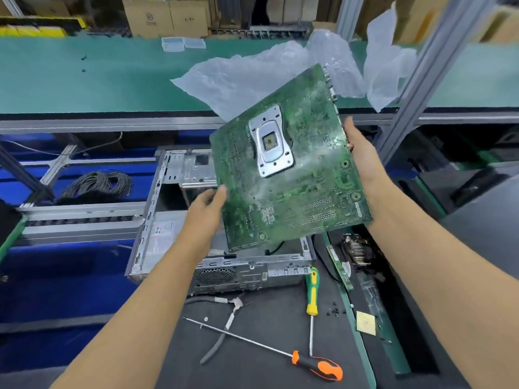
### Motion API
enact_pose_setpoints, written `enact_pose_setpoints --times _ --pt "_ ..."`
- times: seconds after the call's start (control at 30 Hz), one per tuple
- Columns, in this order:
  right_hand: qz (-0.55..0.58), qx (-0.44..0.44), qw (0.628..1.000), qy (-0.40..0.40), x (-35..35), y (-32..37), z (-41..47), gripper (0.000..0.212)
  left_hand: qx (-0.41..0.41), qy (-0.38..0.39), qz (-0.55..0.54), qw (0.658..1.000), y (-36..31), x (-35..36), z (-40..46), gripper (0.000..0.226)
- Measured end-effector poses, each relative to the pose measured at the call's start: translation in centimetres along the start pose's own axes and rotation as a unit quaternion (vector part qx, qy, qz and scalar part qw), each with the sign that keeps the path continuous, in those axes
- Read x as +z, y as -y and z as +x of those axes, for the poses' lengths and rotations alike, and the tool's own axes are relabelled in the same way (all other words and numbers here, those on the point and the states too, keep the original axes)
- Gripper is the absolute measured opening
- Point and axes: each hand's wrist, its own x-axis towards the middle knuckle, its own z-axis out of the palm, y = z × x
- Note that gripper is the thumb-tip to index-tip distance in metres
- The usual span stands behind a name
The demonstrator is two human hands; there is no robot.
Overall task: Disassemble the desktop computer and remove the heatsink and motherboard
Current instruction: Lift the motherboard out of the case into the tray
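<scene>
Motherboard (292, 175), solder side up, tilted above the open case (174, 220) at 7 o'clock: stiff, light, likely fragile; left hand (207, 209) and right hand (362, 161) grip opposite edges, best handled there.

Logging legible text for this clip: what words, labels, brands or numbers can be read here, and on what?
None can be read.
Round logo on the brown cardboard box: too blurred.
White sticker inside the grey metal computer case: print too small.
Green motherboard held up by both hands: no markings legible.
Yellow square pad: blank.
</scene>
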Motion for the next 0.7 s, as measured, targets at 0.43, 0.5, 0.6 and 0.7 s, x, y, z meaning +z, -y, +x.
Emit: enact_pose_setpoints --times 0.43,0.5,0.6,0.7 --pt "0.232 0.100 0.968 -0.009 -10.2 -6.0 0.5 0.052 0.027 0.006 -0.023 0.999 -0.8 9.6 -0.8 0.021" --pt "0.239 0.103 0.965 -0.028 -12.3 -6.5 0.6 0.051 0.017 0.017 -0.024 0.999 -0.5 12.0 -0.7 0.031" --pt "0.233 0.099 0.965 -0.064 -16.0 -7.0 0.6 0.047 -0.001 0.064 0.004 0.998 -0.3 15.7 -0.5 0.029" --pt "0.221 0.095 0.967 -0.080 -19.6 -7.3 0.3 0.047 -0.021 0.094 0.024 0.995 0.2 19.8 -0.3 0.045"
